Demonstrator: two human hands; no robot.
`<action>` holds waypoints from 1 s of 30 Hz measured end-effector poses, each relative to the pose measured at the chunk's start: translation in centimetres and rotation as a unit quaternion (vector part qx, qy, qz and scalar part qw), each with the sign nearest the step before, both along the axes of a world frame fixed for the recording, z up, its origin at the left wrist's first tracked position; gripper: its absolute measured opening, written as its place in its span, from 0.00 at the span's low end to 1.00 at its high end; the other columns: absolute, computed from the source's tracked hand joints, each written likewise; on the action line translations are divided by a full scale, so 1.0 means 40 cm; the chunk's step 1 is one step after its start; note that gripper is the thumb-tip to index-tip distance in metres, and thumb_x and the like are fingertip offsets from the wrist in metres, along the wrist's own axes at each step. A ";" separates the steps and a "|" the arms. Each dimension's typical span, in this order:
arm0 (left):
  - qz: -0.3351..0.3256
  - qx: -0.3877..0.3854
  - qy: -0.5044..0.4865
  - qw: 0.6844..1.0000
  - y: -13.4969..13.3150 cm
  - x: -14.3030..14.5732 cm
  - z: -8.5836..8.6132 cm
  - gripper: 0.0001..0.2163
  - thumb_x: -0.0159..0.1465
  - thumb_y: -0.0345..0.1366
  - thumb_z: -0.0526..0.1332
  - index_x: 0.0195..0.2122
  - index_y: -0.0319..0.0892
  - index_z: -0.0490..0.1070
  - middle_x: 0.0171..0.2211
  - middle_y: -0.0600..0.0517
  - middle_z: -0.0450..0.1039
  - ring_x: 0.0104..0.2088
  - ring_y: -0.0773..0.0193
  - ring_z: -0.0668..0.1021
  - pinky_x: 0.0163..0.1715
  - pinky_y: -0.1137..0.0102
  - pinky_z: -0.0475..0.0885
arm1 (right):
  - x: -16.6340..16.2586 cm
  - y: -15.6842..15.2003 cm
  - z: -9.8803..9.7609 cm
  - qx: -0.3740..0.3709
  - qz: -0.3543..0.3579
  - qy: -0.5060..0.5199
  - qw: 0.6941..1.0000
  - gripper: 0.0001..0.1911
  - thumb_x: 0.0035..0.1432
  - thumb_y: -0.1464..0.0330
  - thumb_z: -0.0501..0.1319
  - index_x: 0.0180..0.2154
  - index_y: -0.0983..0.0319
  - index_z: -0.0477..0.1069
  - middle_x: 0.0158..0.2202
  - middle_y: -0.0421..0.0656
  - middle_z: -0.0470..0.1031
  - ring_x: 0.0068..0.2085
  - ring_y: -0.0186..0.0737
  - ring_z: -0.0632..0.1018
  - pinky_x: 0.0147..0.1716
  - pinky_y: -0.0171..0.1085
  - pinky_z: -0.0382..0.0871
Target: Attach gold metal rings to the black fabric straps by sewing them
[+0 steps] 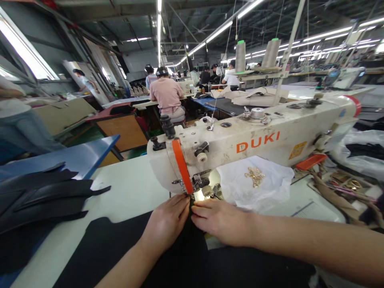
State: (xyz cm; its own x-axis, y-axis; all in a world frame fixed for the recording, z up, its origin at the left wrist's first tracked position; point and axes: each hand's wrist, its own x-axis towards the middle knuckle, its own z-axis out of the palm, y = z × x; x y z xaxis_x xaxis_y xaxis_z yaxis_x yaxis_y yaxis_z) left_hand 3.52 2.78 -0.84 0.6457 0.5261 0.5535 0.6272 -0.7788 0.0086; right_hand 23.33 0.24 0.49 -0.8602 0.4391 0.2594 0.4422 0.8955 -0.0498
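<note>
- And here we are at the sewing machine, both hands right up at its needle end, on the near side
- The black material is the piece being worked: it spreads over the near part of the white tabletop, a narrow part of it running up between the hands toward the needle
- Left hand comes in from the near left, fingers narrow and bunched together, tips down at the material's edge
- Right hand reaches across from the right, fingers curled and close together, tips just beside the same narrow part; whether either hand truly pinches the cloth or only presses it, I cannot tell
- The step in hand looks like guiding that piece under the needle for a seam; the stitches themselves are hidden
- What the next move calls for, I'd judge: even, light pressure from both sides, the edge lined up, fingertips clear of the needle
- Right of the needle, a white sheet carries a little heap of gold-coloured hardware
- Over on the left, dark cut pieces lie piled, well apart from the hands
</note>
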 end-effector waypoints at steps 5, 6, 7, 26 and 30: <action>0.005 -0.003 -0.004 1.000 -0.002 0.000 0.002 0.11 0.66 0.31 0.50 0.38 0.39 0.73 0.35 0.46 0.78 0.36 0.60 0.80 0.38 0.67 0.77 | 0.001 -0.001 0.003 0.004 -0.001 0.001 1.000 0.11 0.62 0.73 0.54 0.44 0.70 0.69 0.43 0.51 0.72 0.48 0.44 0.69 0.50 0.40 0.65; 0.004 0.000 -0.003 1.000 -0.002 0.000 0.003 0.11 0.66 0.31 0.50 0.38 0.39 0.72 0.35 0.46 0.78 0.36 0.60 0.80 0.38 0.67 0.77 | 0.001 -0.001 0.003 0.005 -0.001 0.000 1.000 0.11 0.62 0.73 0.53 0.44 0.70 0.69 0.43 0.51 0.72 0.48 0.44 0.69 0.50 0.40 0.65; 0.004 0.003 -0.003 1.000 -0.002 0.000 0.003 0.12 0.66 0.31 0.49 0.38 0.39 0.72 0.35 0.46 0.78 0.36 0.60 0.80 0.38 0.67 0.77 | 0.001 -0.001 0.002 0.006 -0.002 -0.001 1.000 0.11 0.62 0.73 0.53 0.44 0.70 0.69 0.44 0.51 0.72 0.48 0.44 0.69 0.50 0.40 0.65; 0.015 0.001 -0.009 1.000 -0.056 -0.021 0.004 0.11 0.65 0.30 0.52 0.41 0.36 0.73 0.39 0.44 0.78 0.40 0.59 0.80 0.43 0.65 0.77 | -0.020 -0.037 -0.015 0.006 0.000 -0.005 1.000 0.12 0.63 0.71 0.52 0.46 0.68 0.68 0.46 0.49 0.72 0.50 0.44 0.70 0.52 0.41 0.65; 0.043 -0.047 -0.017 0.998 -0.146 -0.054 0.006 0.11 0.64 0.29 0.52 0.43 0.39 0.73 0.42 0.46 0.77 0.42 0.61 0.79 0.45 0.67 0.76 | -0.048 -0.109 -0.029 0.002 -0.002 0.023 1.000 0.14 0.64 0.70 0.51 0.48 0.68 0.67 0.50 0.50 0.71 0.52 0.45 0.70 0.54 0.41 0.64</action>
State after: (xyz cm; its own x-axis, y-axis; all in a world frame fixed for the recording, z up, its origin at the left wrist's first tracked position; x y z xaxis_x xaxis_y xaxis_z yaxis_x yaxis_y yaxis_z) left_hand 1.34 -3.04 -0.58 0.5782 0.6292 0.5195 0.6892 -0.7174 0.1017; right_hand 21.42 -4.10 -0.67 -0.8452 0.4416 0.3010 0.4434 0.8939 -0.0664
